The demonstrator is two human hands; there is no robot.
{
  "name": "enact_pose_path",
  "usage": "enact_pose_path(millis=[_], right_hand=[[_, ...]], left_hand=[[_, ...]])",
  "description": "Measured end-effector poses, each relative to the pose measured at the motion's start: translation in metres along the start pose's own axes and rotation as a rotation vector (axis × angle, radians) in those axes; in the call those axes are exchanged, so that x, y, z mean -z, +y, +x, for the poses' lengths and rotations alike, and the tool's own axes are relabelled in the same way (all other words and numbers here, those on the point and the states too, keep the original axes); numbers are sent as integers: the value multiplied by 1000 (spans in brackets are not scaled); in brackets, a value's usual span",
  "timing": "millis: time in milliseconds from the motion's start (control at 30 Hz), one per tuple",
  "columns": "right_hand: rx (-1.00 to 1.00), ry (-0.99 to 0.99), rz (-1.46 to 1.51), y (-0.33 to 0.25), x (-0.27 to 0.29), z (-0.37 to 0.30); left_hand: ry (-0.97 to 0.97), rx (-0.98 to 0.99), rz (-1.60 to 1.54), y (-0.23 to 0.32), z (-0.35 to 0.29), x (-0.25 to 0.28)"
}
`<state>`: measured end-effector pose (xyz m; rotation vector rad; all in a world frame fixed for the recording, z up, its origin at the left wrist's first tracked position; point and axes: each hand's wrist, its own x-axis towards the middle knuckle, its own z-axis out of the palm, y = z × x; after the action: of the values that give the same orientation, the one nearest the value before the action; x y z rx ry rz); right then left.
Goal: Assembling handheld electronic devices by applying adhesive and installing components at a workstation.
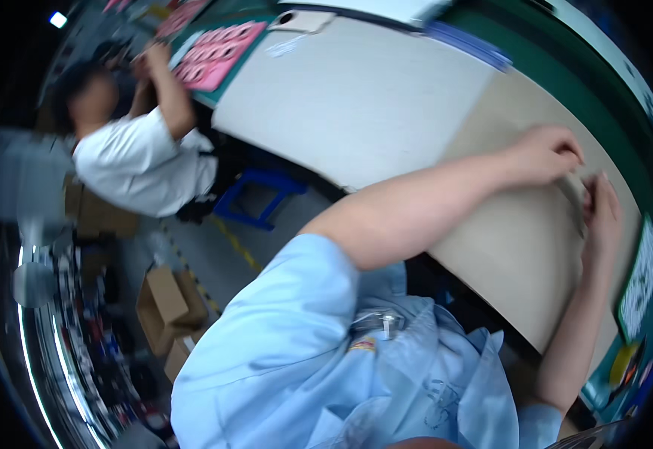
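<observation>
Over the beige right part of the worktable (pixel 506 224), my left hand (pixel 547 156) is curled with its fingertips drawn together. My right hand (pixel 602 209) is just beside it, its fingers bent inward toward the left hand. A thin, greyish strip-like thing (pixel 575 191) shows between the two hands, and both sets of fingertips seem to touch it. Motion blur and the fingers themselves hide what it is.
A blue-purple flat stack (pixel 468 46) lies at the table's far edge. At the far left are a pink tray (pixel 222 56) with dark round parts and a person in a white shirt (pixel 147 161). A blue stool (pixel 259 196) and cardboard boxes (pixel 168 307) stand on the floor.
</observation>
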<state>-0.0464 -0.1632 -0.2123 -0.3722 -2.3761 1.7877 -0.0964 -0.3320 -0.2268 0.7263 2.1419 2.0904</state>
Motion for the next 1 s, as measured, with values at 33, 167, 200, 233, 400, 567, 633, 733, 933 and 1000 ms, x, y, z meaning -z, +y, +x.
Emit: enact_pose_path(millis=[33, 167, 200, 233, 400, 567, 633, 733, 933, 1000], right_hand=[[-99, 23, 10, -5, -2, -2], [-82, 31, -36, -5, 6, -4], [-121, 8, -32, -9, -2, -7], [-110, -40, -33, -3, -4, -4], [-59, -108, -165, 1, -2, 3], [-84, -93, 21, 16, 6, 12], [-101, -104, 103, 25, 10, 17], [-96, -155, 83, 31, 25, 29], [162, -75, 290, 70, 55, 71], [288, 16, 443, 83, 63, 83]], left_hand=[[6, 39, -24, -4, 5, 1], [101, 79, -141, -32, 34, -20], [150, 118, -175, -36, 33, -19], [183, 120, -194, -38, 31, -18], [174, 19, 30, -44, 27, -23], [65, 72, 58, -24, 18, -26], [-1, 104, 49, -20, 16, -28], [9, 155, 5, -18, 17, -31], [38, 205, 172, -23, 15, -57], [43, 207, 244, -25, 14, -57]])
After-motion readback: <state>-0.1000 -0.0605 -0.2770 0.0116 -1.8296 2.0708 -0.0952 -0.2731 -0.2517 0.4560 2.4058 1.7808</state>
